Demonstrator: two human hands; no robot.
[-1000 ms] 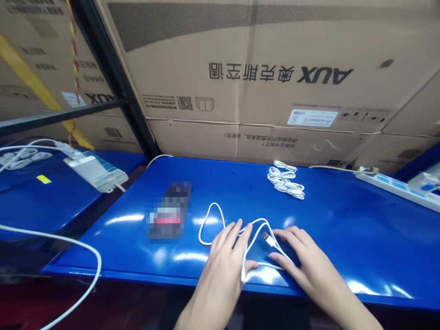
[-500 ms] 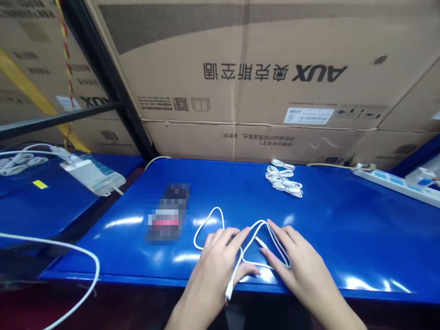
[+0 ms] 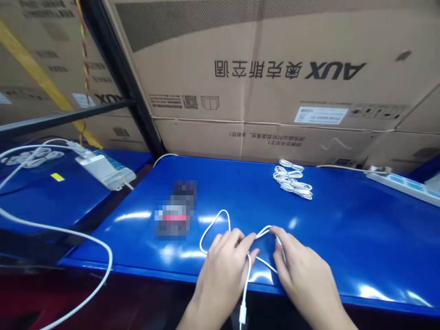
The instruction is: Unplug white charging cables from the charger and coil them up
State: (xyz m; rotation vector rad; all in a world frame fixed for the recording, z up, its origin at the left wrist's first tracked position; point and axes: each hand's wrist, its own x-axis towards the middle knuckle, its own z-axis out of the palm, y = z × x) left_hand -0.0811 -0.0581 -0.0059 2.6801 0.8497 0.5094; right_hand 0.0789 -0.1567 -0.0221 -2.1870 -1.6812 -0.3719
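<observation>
As I read the feed, L hand (image 3: 223,268) fingers curled, gripping white USB cable (image 3: 244,293) | R hand (image 3: 305,270) fingertips prob. pinching it, view poor | cable at lower ctr, plug end off edge of blue table (image 3: 343,229) | coiled cables (image 3: 292,179) beyond

Two hands: one left hand (image 3: 223,275), one right hand (image 3: 305,275). One loose white USB cable (image 3: 246,288), two coiled white cable bundles (image 3: 292,179), one power strip (image 3: 395,182), one pixelated object (image 3: 176,210).
</observation>
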